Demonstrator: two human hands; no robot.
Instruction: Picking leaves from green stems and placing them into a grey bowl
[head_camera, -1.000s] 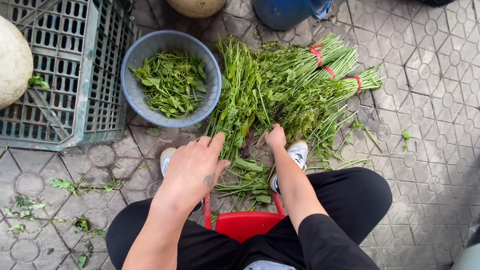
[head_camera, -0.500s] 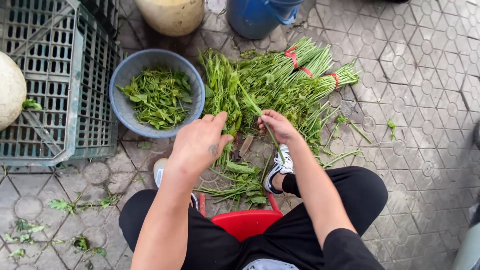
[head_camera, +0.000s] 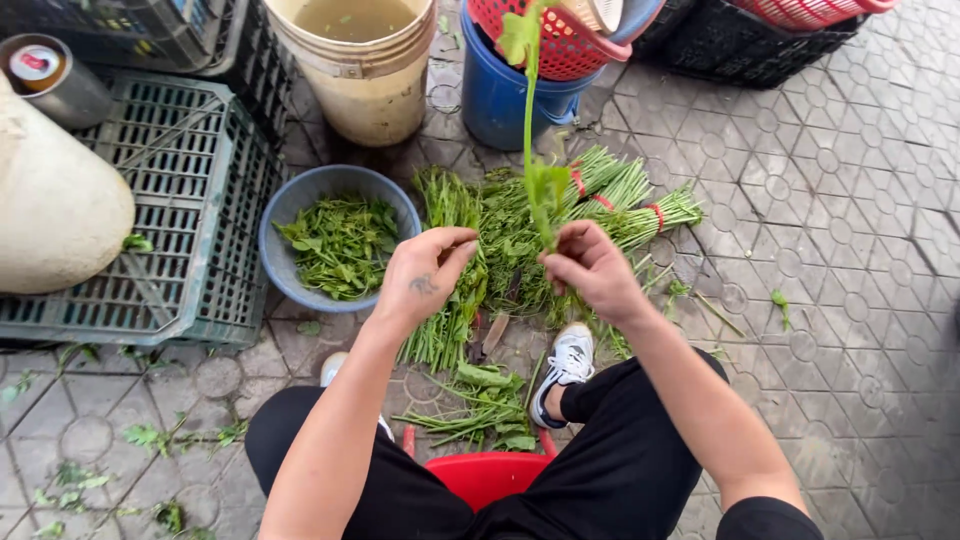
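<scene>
The right hand (head_camera: 592, 268) is closed in a pinch on a long green stalk (head_camera: 530, 130), fingers curled together around its lower end, so that the stalk stands nearly upright and runs toward 12 o'clock, with a leaf cluster just above the fingers and another at its tip. The left hand (head_camera: 425, 275) is at 9 o'clock of the right, near but apart from it, its fingers loosely bent with thumb and forefinger drawn close; whether they grip anything cannot be told. Both forearms rise from the bottom edge and lean inward, wrists bent, the backs of the hands facing the camera. Under the hands lies a pile of greens (head_camera: 500, 250) on grey patterned paving, some of it in 2 or more bundles tied with red bands (head_camera: 655, 213). At 9 o'clock of the left hand stands a round blue-grey bowl (head_camera: 283, 215) filled with plucked leaves (head_camera: 340, 245), beside a dark slatted plastic crate (head_camera: 160, 190). At 12 o'clock sit a cream bucket (head_camera: 360, 85) of murky water and a blue bucket (head_camera: 500, 100). The person sits on a red stool (head_camera: 490, 475), with trimmed stems (head_camera: 485, 400) between the feet.
</scene>
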